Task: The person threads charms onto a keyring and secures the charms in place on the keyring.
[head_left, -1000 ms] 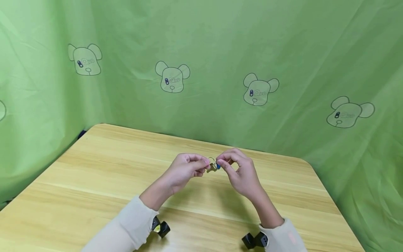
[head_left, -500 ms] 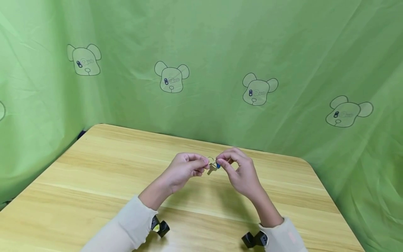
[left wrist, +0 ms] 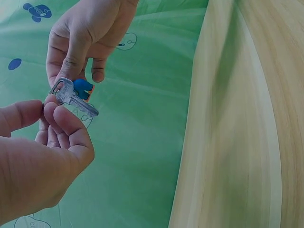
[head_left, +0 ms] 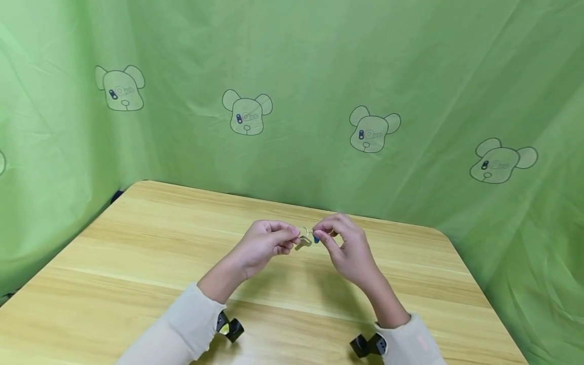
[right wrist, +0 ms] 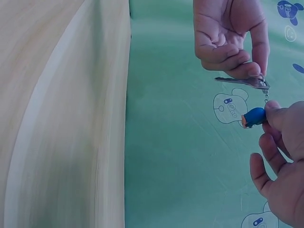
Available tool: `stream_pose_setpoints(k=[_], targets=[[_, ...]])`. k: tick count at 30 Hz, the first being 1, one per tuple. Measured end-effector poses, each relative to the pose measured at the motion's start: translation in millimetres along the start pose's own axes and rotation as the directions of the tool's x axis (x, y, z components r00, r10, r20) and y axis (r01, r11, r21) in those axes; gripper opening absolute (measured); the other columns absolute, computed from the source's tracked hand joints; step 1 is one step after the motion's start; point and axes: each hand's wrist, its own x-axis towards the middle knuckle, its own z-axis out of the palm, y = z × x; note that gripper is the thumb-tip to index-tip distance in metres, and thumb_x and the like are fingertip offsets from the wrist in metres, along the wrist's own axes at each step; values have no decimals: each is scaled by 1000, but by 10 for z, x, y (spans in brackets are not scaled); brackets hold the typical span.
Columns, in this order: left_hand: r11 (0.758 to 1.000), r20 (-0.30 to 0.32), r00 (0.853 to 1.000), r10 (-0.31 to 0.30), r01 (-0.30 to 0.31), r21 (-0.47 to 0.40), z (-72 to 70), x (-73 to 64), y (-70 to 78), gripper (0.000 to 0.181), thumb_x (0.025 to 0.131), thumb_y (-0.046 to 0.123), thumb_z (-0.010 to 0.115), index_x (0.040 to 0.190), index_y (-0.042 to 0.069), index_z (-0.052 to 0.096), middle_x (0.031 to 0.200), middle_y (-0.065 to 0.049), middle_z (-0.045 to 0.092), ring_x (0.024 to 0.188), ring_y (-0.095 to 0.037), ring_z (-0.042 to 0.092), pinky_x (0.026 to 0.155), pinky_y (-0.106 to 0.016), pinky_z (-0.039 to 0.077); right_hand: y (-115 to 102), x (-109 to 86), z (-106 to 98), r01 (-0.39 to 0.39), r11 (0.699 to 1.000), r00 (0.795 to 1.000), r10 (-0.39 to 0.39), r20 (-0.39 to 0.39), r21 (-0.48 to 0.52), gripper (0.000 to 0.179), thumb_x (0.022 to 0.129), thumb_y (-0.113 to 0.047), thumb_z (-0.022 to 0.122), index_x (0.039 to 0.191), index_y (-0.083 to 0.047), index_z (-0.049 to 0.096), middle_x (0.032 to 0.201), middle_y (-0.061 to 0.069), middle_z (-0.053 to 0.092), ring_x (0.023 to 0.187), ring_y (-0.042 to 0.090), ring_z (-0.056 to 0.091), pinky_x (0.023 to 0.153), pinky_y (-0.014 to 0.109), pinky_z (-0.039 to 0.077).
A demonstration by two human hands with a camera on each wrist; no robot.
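Note:
My left hand (head_left: 260, 247) pinches a thin metal ring (head_left: 304, 229) between thumb and forefinger above the table. From that ring hangs a silver key (left wrist: 70, 96), its blade angled down and away from the fingertips. Facing it, my right hand (head_left: 347, 248) pinches a small blue charm with an orange edge (right wrist: 254, 117) by its top, with thumb and forefinger. A short fine chain (right wrist: 266, 97) runs between the ring and the charm. The fingertips hide part of the ring and the charm's upper end.
Below the hands lies a wooden table (head_left: 150, 238) with rounded far corners. Green cloth (head_left: 301, 157) printed with bear faces hangs behind and along both sides. Black wrist cameras (head_left: 234, 329) stick out from the sleeves near the front.
My left hand has shifted slightly left with the ring, so the gap between the hands is a little wider. The key has swung and turned. My right hand has stayed nearly still.

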Motion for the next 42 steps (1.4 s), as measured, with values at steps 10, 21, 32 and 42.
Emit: stream_pose_setpoints(k=[10,21,32,42], targets=[[999,30,1000,-1,0,53,-34,7,-35,20,100,6,63,109,-12,66,90,-7,69,79,-14,61,74,-24,52,33,-3,44,275,924,961,-254,110,-266,3,100,-6,65,101,-4,66,99,6,65,93,26,59,83,39,49],[979,48,999,19,-29,202,-77,20,-70,19,97,8,68,106,-9,71,88,-4,71,79,-14,61,76,-27,53,66,-22,98,323,901,946,-298,129,-288,8,95,-10,56,93,-7,63,93,3,61,85,22,54,75,36,45],[928,49,996,70,-83,364,-114,4,-69,19,97,14,70,106,-3,74,84,-7,68,76,-14,59,74,-27,52,29,-57,123,176,979,976,-160,151,-100,7,94,-4,60,93,-11,59,92,-2,56,90,15,51,80,31,49],[897,-51,979,196,-158,412,-50,31,-118,11,98,12,69,102,3,75,85,-3,69,75,-13,59,68,-26,49,-11,-69,168,116,990,987,-107,121,-75,8,93,-3,60,92,-11,60,89,-2,55,87,12,52,75,28,49]])
